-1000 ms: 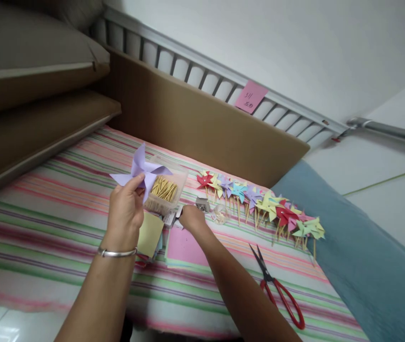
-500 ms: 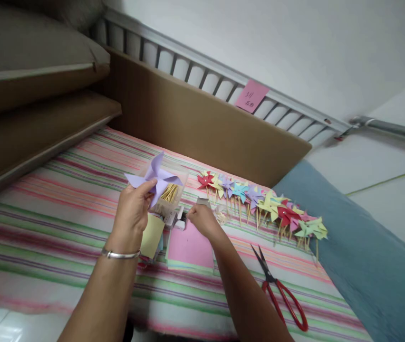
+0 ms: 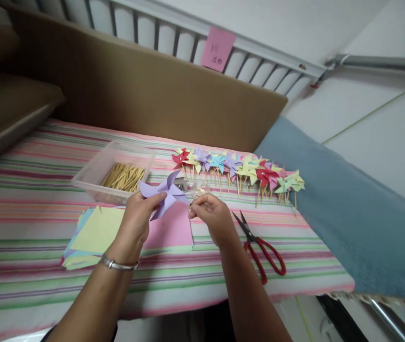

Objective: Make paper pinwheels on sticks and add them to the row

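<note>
My left hand [image 3: 136, 219] pinches a folded purple paper pinwheel [image 3: 165, 191] by its centre, held just above the striped cloth. My right hand [image 3: 211, 214] is beside it on the right, fingers pinched on something too small to name, close to the pinwheel's edge. A pink paper square [image 3: 172, 230] lies under both hands. A clear plastic box of wooden sticks [image 3: 115, 173] stands behind my left hand.
A row of finished coloured pinwheels on sticks [image 3: 240, 172] lies at the back right. Red-handled scissors [image 3: 259, 247] rest right of my right hand. A stack of coloured paper squares [image 3: 93, 232] lies left. A cardboard panel [image 3: 134, 90] stands behind; a blue cloth [image 3: 348, 213] is at the right.
My view has shifted down and left. My right hand left the small items near the box and came up beside the purple pinwheel, which my left hand lowered.
</note>
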Demonstrator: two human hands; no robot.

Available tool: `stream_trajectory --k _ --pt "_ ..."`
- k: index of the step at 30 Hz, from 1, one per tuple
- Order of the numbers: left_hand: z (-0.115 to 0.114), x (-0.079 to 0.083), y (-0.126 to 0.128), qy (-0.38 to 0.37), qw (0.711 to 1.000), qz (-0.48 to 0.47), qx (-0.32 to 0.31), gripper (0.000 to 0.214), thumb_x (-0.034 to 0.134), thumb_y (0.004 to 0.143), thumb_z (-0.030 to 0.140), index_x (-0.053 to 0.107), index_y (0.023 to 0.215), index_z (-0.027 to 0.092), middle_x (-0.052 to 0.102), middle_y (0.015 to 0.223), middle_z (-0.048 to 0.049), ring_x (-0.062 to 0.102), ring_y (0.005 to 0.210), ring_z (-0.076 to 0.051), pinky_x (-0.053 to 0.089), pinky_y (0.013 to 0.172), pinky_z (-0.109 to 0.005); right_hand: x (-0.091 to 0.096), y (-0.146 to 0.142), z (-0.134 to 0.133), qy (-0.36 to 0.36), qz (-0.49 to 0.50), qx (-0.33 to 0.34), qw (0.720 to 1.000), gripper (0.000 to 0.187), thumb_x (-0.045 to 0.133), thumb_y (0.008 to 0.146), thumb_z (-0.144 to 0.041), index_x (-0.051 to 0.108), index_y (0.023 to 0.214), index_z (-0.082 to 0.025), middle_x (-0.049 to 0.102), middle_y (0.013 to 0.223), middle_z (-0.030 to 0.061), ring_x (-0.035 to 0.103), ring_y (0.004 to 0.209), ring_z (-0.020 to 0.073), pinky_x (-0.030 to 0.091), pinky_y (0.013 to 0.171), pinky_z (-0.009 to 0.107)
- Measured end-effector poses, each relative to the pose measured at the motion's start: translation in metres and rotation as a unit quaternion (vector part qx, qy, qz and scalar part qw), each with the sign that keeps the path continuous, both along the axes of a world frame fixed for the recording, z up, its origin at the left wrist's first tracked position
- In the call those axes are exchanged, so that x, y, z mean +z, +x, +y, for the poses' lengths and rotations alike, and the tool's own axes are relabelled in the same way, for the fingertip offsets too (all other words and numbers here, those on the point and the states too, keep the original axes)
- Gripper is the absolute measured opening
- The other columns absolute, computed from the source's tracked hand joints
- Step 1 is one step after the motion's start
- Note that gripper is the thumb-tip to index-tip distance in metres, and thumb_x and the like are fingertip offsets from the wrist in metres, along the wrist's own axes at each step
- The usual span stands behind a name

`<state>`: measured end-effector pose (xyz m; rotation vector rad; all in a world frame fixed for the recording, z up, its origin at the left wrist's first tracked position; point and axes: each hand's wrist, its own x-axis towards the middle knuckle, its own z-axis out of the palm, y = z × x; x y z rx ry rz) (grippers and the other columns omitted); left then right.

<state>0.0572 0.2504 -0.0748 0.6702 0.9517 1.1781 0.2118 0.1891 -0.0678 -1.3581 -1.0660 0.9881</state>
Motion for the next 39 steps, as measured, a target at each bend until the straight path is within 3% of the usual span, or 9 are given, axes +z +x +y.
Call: stream_trajectory --k 5,8,10,14,31,39 --pt "-0.006 -0.012 0.018 -0.018 0.999 0.024 -0.016 0.030 0.083 0.046 0.025 0.063 0.065 0.013 0.063 0.059 0.0012 0.054 0.055 -0.010 0.039 0.055 -0.023 0.006 0.011 -0.007 0.072 -0.105 -0.009 0.992 0.005 0.062 0.073 -0.019 0.058 0.069 -0.020 0.061 0.065 -0.0005 0.059 0.063 0.0147 0.048 0.063 0.029" --pt "-0.010 -0.015 0.022 -0.015 0.999 0.018 -0.029 0.029 0.083 0.047 0.024 0.065 0.067 0.013 0.065 0.060 0.0008 0.056 0.056 -0.011 0.040 0.056 -0.023 0.006 0.012 -0.008 0.154 -0.212 -0.021 0.965 0.006 0.063 0.074 -0.017 0.061 0.069 -0.020 0.066 0.093 0.0059 0.061 0.094 0.0199 0.046 0.089 0.036" --pt "-0.012 -0.016 0.023 -0.008 0.999 0.017 -0.040 0.029 0.083 0.048 0.024 0.066 0.069 0.013 0.066 0.062 0.0002 0.057 0.058 -0.012 0.041 0.057 -0.023 0.006 0.011 -0.007 0.167 -0.246 -0.016 0.955 0.006 0.064 0.075 -0.018 0.063 0.070 -0.021 0.062 0.117 0.0085 0.052 0.118 0.0226 0.034 0.105 0.041" --pt "-0.014 -0.020 0.023 0.009 0.998 0.017 -0.062 0.029 0.083 0.052 0.023 0.069 0.075 0.013 0.070 0.072 -0.0023 0.061 0.066 -0.014 0.044 0.064 -0.025 0.001 0.005 -0.006 0.139 -0.271 0.009 0.952 0.004 0.064 0.077 -0.020 0.065 0.074 -0.022 0.046 0.141 0.0082 0.031 0.138 0.0232 0.023 0.112 0.045" --pt "-0.016 -0.019 0.023 0.028 0.994 -0.017 -0.107 0.029 0.081 0.057 0.022 0.072 0.083 0.012 0.074 0.083 -0.0070 0.066 0.078 -0.019 0.048 0.077 -0.031 -0.009 0.000 -0.002 0.124 -0.287 0.017 0.950 0.006 0.062 0.079 -0.024 0.067 0.078 -0.021 0.041 0.144 0.0102 0.026 0.140 0.0246 0.025 0.110 0.047" --pt "-0.018 -0.016 0.023 0.019 0.994 -0.014 -0.105 0.027 0.081 0.056 0.022 0.073 0.080 0.013 0.074 0.081 -0.0065 0.065 0.075 -0.017 0.048 0.074 -0.029 -0.010 0.002 -0.001 0.113 -0.278 0.015 0.954 0.006 0.061 0.080 -0.023 0.067 0.079 -0.022 0.042 0.144 0.0091 0.028 0.139 0.0235 0.023 0.111 0.046"
